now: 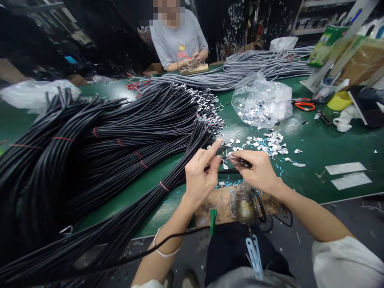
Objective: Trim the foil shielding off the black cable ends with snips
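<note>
My left hand [201,172] is closed on a black cable [221,153] near its end, thumb and fingers pinching it with the index finger stretched out. My right hand [257,168] grips a slim dark tool [243,162], possibly tweezers, its kind partly hidden by the fingers. The fingertips of both hands nearly meet at the cable's stripped end. Just left of my left hand lies a tied bundle of black cables [177,176], with fine coloured wires at its tips. Below my hands, a worn wooden board [214,202] carries a blurred, rounded metal fixture [246,206].
More black cable bundles [120,116] fill the left side. Grey cables [264,64] lie behind. Foil scraps [271,144] and blue bits sit near a plastic bag [262,100]. Orange-handled scissors [304,105] and white strips [346,168] are on the right. Another person [180,40] works opposite.
</note>
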Action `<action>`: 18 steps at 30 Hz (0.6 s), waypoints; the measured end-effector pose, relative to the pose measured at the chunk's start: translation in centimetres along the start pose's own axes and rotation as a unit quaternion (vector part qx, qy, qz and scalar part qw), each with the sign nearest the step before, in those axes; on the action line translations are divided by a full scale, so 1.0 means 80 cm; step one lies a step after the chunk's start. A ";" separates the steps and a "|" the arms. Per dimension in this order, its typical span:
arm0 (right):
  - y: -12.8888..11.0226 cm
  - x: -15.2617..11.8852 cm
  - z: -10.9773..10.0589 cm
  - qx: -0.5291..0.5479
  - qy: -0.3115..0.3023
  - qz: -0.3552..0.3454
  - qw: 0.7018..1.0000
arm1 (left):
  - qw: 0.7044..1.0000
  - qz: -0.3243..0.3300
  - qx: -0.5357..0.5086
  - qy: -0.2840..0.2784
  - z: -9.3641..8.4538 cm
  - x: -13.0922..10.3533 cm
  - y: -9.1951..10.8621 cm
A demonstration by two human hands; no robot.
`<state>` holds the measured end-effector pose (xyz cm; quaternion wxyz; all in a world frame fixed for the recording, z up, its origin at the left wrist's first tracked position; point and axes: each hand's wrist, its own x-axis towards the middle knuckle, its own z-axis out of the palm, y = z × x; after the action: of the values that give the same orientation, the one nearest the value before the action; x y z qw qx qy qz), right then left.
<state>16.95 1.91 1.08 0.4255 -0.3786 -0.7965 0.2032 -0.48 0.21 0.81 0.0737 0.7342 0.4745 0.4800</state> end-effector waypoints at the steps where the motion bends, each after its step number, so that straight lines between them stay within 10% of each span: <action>1: 0.000 0.000 0.000 -0.001 0.003 0.000 1.000 | 1.000 0.007 -0.010 -0.014 -0.002 0.001 0.000; 18: -0.002 0.002 -0.013 -0.069 0.066 -0.041 0.995 | 0.999 0.026 -0.030 0.018 -0.018 0.014 -0.004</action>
<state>17.72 1.93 1.86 0.4582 -0.3868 -0.7934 0.1050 -1.68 0.74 2.11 0.0749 0.7350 0.4421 0.5086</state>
